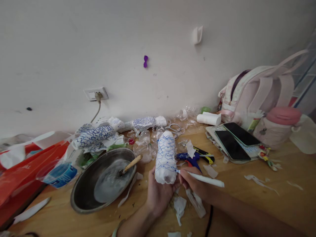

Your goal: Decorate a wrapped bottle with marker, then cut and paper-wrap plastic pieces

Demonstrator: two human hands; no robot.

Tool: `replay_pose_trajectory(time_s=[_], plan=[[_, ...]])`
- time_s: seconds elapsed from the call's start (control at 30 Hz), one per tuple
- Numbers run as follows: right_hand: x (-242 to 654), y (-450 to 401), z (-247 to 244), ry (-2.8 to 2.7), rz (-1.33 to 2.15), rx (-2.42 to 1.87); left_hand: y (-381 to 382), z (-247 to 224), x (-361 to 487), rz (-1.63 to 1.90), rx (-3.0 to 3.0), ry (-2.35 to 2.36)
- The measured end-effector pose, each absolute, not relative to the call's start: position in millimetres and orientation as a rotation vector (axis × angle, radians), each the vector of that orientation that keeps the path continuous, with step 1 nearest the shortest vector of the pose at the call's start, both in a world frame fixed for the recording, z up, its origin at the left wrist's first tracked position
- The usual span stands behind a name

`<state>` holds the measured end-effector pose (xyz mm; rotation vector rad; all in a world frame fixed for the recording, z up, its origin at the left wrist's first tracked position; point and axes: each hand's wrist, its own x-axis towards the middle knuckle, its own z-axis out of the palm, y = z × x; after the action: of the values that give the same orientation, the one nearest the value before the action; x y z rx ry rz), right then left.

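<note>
My left hand (160,197) is wrapped from below around a bottle covered in white paper (166,158), with blue scale-like curves drawn over its surface. Its rounded end points away from me, and the near end looks crumpled. In my right hand (195,182) is a white marker (207,179), its blue tip against the bottle's right side near the close end. Just beyond my right hand lie a blue hot glue gun (189,158) and a yellow-and-black utility knife (204,154). Scissors (174,127) rest behind the bottle, partly hidden.
A metal bowl (81,194) of whitish liquid holds a wooden-handled brush (132,164). Two more scale-patterned pieces (95,135) (144,122) lie by the wall. Phones (232,144), a pink-lidded cup (283,117) and a backpack (254,89) stand right. Paper scraps (180,207) litter the table.
</note>
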<state>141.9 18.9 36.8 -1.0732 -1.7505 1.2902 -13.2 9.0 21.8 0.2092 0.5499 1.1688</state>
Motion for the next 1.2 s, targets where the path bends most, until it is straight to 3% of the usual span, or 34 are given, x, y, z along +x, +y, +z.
replay_pose_trajectory(time_s=[0.23,0.4,0.6,0.8,1.2], plan=[[139.5,27.0,24.7,-1.356,1.464,-1.13,8.3,18.4,-12.4,1.147,0.291,0.58],[138.6,34.1,32.6,-1.034,1.253,-1.112,3.8,14.4,-6.7,1.314,0.39,0.651],[141.3,36.4,42.0,-1.079,0.968,-1.127,-0.3,15.9,-4.2,1.37,0.563,0.68],[152.5,42.6,42.2,-0.869,0.782,-0.878,6.2,8.0,-7.3,1.521,0.77,0.91],[181.4,68.0,44.5,-1.043,0.834,-1.012,10.0,6.1,-22.1,1.639,1.357,1.104]])
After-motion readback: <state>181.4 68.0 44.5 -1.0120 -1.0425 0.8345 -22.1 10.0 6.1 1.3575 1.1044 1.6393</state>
